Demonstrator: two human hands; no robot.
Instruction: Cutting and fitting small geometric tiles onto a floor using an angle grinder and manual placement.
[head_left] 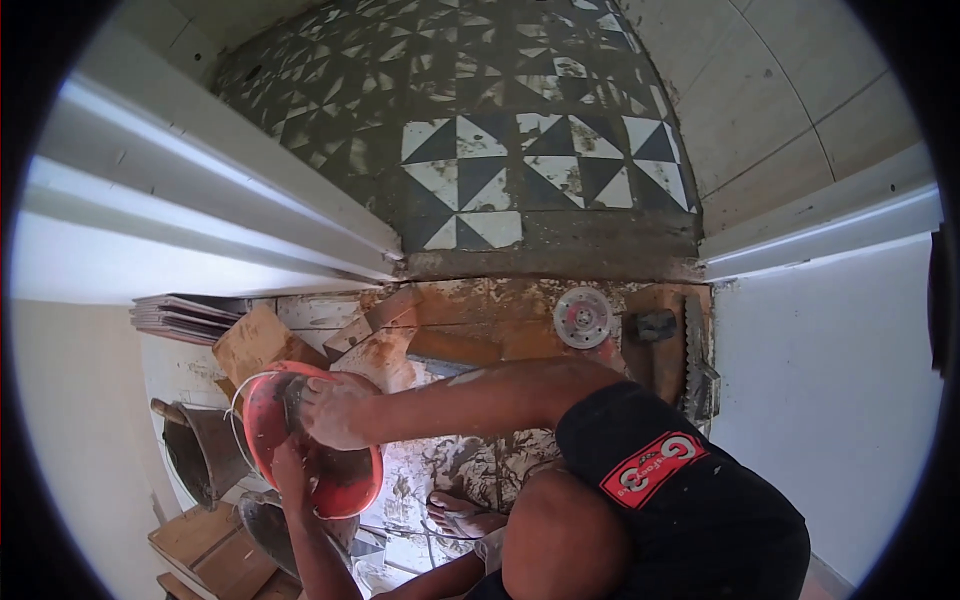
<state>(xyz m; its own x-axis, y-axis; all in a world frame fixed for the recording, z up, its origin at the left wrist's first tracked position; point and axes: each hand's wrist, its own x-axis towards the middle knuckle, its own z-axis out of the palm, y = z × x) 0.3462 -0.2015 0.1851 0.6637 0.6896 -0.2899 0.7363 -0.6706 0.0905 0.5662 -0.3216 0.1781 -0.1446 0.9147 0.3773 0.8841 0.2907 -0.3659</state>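
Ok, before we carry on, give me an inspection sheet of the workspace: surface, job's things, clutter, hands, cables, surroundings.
Surface: floor, smeared and stained.
Job's things: red bucket with a wire handle, wet-looking grey residue inside.
Clutter: stack of flat tiles, brown carton, dark bucket, disc-shaped piece.
Hands: left hand and right hand both at the red bucket's opening; grips unclear.
Cables: thin dark line near the bare foot; cannot tell whether a cable.
Surroundings: white door frame; patterned tiles beyond, partly smeared.
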